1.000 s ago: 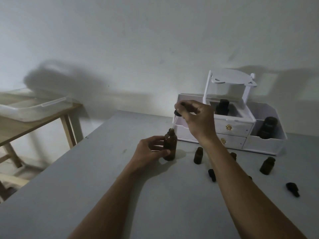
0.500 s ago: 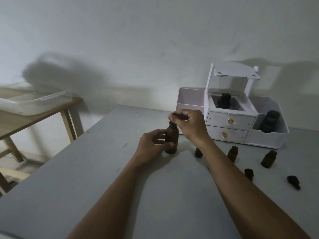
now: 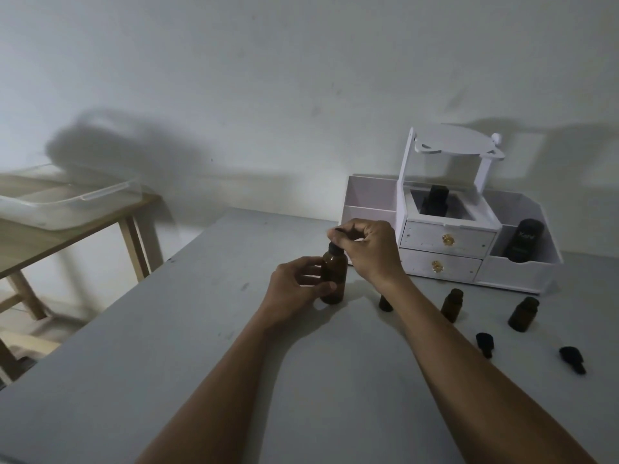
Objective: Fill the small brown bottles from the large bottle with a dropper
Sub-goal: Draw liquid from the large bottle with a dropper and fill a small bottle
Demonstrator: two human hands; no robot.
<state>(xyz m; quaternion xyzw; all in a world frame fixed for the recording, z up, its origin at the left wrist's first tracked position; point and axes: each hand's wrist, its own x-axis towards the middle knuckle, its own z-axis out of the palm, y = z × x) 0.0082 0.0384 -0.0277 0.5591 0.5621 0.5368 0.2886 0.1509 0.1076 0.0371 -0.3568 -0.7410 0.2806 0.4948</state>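
steadying large bottle (image 3: 332, 277) with left hand (image 3: 296, 289) | right hand (image 3: 366, 251) pinching dropper (image 3: 336, 244) at its neck | next: carrying dropper to small bottles (image 3: 451, 304)

We see a matt grey tabletop (image 3: 201, 346), lightly scuffed. The large bottle (image 3: 333, 276) looks like smooth brown glass with a faint sheen, as do the small bottles (image 3: 452, 304). The organiser (image 3: 445, 259) appears to be matt white board with shiny brass-coloured knobs (image 3: 447, 240). The side table (image 3: 67, 242) is pale bare wood, carrying a translucent plastic tray (image 3: 67, 202).
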